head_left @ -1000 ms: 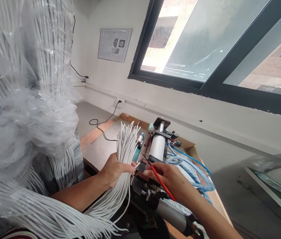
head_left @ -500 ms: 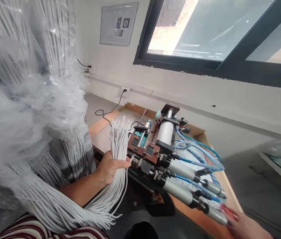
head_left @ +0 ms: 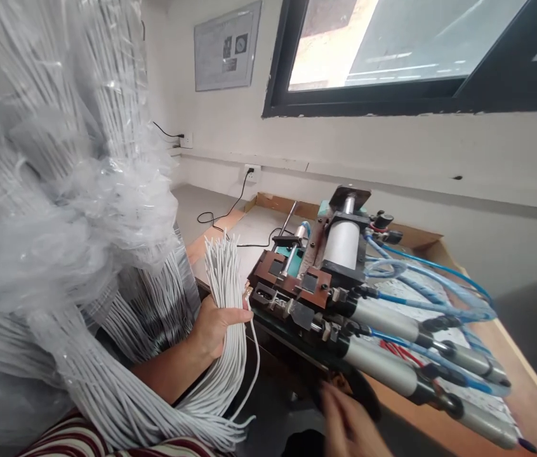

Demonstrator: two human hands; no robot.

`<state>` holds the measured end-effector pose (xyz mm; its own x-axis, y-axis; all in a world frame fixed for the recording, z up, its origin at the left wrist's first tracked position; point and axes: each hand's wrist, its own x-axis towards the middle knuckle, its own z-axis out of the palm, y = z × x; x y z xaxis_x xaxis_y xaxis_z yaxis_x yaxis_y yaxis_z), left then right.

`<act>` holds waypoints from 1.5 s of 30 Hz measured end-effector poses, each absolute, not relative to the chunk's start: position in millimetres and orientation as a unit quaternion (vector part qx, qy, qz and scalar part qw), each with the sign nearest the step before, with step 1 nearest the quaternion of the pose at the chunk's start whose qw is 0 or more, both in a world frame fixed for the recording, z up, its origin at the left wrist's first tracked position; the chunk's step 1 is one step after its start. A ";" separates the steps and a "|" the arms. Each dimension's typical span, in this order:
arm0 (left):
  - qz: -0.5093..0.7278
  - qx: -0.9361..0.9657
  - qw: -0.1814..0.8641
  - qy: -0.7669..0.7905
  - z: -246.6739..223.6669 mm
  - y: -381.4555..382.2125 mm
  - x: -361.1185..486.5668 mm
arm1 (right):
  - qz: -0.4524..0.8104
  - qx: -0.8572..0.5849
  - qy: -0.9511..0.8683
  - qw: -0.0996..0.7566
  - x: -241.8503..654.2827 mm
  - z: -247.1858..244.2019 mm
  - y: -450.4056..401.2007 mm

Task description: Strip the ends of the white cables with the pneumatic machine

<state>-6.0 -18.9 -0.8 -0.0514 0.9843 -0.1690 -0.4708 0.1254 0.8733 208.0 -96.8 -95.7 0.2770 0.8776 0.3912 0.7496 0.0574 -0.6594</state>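
My left hand (head_left: 216, 327) is wrapped round a thick bundle of white cables (head_left: 225, 279), whose cut ends point up. One cable stands apart at the thumb, with a copper-coloured tip (head_left: 248, 289) beside the machine's front edge. The machine (head_left: 292, 279) has brown plates, metal cylinders and blue air hoses. My right hand (head_left: 351, 422) is blurred at the bottom, below the lower cylinder (head_left: 380, 366); whether its fingers hold anything is too smeared to tell.
Plastic-wrapped cable bundles (head_left: 59, 190) fill the left side, their lower ends crossing my striped lap. A wooden-edged table (head_left: 530, 381) bears the machine. Something red (head_left: 399, 352) lies behind the lower cylinder. A black cord (head_left: 230, 216) runs to a wall socket (head_left: 252, 173).
My right hand has moved left from the far end of the cylinders, away from the red item. The single cable's tip has come up out of the machine's front. The view has shifted.
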 end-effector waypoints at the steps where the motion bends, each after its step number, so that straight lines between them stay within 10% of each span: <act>1: 0.582 0.304 0.624 0.423 -1.8 -18.5 -4.4 | 0.136 -0.622 -0.604 0.480 180.8 -91.9 -96.9; 14: 0.535 0.291 0.644 0.463 -0.4 -14.5 -15.0 | 0.563 -0.447 -0.256 0.646 102.2 -53.7 -46.4; 45: 0.502 0.371 0.637 0.453 -3.4 -28.5 -3.4 | 0.657 -0.377 -0.223 0.613 95.6 -33.0 -30.1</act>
<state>-3.4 -28.5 -3.4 0.0869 0.9751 -0.2039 -0.3028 0.2209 0.9271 95.6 -30.1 -33.0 0.0364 0.9744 -0.2219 -0.6378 -0.1483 -0.7558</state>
